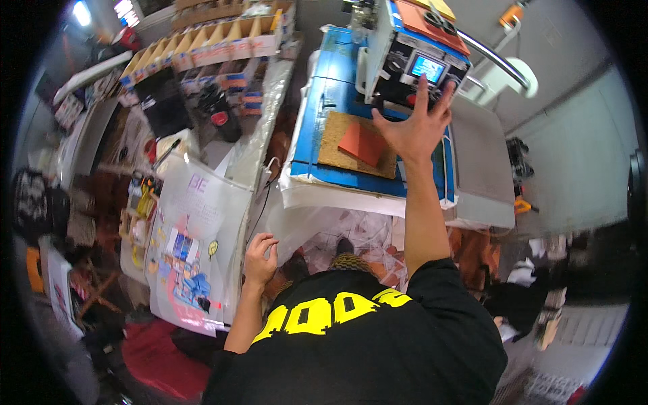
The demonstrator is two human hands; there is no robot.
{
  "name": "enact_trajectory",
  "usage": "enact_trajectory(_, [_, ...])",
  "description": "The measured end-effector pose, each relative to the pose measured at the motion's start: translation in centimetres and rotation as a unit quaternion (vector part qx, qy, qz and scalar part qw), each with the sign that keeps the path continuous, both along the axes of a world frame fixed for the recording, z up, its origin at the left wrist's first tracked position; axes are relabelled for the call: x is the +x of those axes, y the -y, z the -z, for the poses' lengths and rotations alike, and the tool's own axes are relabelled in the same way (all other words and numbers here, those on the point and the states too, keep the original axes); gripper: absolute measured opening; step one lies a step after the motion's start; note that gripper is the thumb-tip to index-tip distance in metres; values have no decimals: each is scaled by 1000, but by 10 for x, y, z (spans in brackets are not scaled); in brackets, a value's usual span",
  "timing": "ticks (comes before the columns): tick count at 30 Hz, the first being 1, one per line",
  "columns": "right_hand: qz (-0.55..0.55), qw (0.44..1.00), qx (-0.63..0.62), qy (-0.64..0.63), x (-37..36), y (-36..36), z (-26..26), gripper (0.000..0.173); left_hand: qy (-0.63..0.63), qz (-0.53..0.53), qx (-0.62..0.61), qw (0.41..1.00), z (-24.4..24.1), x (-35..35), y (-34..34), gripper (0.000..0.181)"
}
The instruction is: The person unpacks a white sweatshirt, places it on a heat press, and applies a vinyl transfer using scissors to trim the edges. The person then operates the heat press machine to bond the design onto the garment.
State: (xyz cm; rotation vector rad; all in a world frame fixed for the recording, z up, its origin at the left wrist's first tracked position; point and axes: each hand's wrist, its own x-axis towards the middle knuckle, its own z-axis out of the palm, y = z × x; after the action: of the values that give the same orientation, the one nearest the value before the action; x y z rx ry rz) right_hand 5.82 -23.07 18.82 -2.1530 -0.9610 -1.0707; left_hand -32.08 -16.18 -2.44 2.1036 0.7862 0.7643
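My right hand point(417, 124) reaches up with fingers spread toward the control panel of a boxy machine point(400, 66) with a small lit screen point(428, 68). Whether a fingertip touches the panel I cannot tell. Below and left of that hand, an orange-red flat piece point(361, 144) lies on a tan, cork-like board point(334, 136) on a blue-topped table point(316, 109). Scissors point(439, 21) rest on another orange-red sheet on top of the machine. My left hand point(261, 259) hangs by the edge of the left table, fingers loosely curled, holding nothing.
At left, a table carries a clear plastic cover point(202, 202) over printed pictures. Behind it are a black bottle-like container point(220, 114) and a divided cardboard rack point(228, 43). A grey flat platform point(481, 152) adjoins the blue table. Plastic scraps point(372, 233) litter the tiled floor. A red seat point(162, 359) stands lower left.
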Motion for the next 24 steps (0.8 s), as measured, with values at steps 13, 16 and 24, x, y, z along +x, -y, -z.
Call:
enact_trajectory(13, [-212,969,117,-54,-16,1,2,81,-19,-311,-25,950,21,-76,159,11])
enact_trajectory(16, [-772,508,225,-308,-79,21,-41,31,-31,-313,-20,949,18,-75,212,13])
enact_trajectory(24, [-645,-517,-133,-547,-301,132,-112,17,-60,-495,-66,864,2,-92,347,13])
